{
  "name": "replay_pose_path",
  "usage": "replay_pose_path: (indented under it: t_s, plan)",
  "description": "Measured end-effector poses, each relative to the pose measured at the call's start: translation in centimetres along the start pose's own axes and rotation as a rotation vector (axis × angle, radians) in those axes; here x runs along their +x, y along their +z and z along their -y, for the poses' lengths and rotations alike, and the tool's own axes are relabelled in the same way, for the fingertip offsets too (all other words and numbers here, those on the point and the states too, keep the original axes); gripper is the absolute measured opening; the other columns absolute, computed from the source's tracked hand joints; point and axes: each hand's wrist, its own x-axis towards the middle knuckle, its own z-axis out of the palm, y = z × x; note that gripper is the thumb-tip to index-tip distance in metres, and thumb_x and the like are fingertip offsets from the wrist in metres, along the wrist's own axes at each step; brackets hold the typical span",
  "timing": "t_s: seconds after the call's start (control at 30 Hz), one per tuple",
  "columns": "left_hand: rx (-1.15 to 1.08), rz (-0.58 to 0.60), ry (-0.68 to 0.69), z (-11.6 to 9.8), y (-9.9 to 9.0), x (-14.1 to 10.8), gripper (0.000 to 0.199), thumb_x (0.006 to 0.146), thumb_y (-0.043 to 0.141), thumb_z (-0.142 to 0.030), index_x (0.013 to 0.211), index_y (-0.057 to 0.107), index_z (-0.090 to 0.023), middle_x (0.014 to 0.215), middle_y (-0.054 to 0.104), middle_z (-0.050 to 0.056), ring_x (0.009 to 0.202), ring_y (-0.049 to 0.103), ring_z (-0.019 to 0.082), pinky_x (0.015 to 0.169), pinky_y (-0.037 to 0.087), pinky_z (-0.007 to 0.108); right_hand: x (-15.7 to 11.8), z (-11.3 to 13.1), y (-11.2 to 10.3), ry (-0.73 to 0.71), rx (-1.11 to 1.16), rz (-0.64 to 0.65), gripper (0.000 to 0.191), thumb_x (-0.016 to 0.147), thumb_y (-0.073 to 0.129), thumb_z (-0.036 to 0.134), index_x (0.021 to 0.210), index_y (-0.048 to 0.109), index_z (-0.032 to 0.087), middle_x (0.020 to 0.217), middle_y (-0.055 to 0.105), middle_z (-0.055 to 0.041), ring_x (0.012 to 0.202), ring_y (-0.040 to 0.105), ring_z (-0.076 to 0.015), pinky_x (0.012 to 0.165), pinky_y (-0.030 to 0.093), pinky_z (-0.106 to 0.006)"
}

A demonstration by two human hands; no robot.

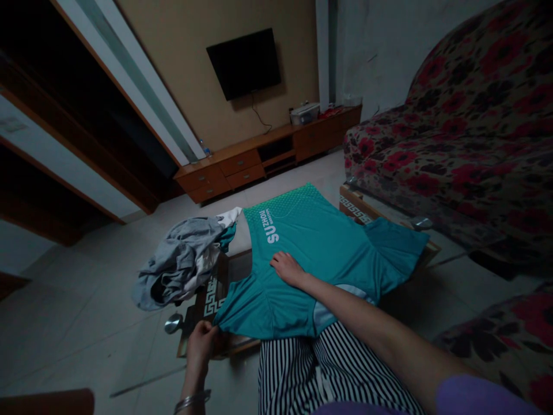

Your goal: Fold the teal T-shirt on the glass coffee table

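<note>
At the near-left tip of the teal shirt (302, 236), the left hand (202, 340) pinches the sleeve end between thumb and fingertips; a silvery bracelet (193, 399) circles its wrist. The right hand (287, 268) lies palm down on the shirt, unclenched, its fingers loosely together and slightly bent, just on the near side of the white "SUZHOU" lettering. The shirt is spread across a low table (209, 298) with a key-patterned border, its near edge meeting the striped trousers (285, 369) and its other sleeve reaching out to the right. Left of the shirt sits a crumpled heap of grey and white clothes (179, 253), with some teal cloth at its right side. Farther out, a flowered sofa (458, 144) stands to the right, and a wooden cabinet (242, 170) runs below a wall-mounted television (246, 63). A lidded plastic box (305, 113) rests on the cabinet.
</note>
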Motion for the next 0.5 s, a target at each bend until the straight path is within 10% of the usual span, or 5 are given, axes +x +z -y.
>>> replay_pose_path:
  t_s: [0.27,0.5]
  plan:
    - [-0.549,0.045,-0.168,-0.33,0.80,-0.90,0.028,0.069,0.061,-0.005,0.090,0.048,-0.018,0.058,0.058,-0.004,0.046,0.060,0.014,0.047,0.050,0.024,-0.06,0.06,-0.32,0.014,0.014,0.038,0.024,0.098,0.042,0.020,0.110,0.063,0.017,0.112,0.057,-0.0101,0.107,0.044,-0.0222,0.087,0.036,-0.034]
    - [-0.527,0.111,-0.165,0.20,0.65,-0.99,0.025,0.076,0.064,-0.018,0.098,0.053,-0.016,0.058,0.059,-0.002,0.048,0.060,0.013,0.047,0.050,0.023,-0.13,0.09,-0.29,0.002,0.030,0.038,0.024,0.096,0.045,0.019,0.111,0.063,0.017,0.112,0.057,-0.0114,0.107,0.044,-0.0234,0.088,0.036,-0.035]
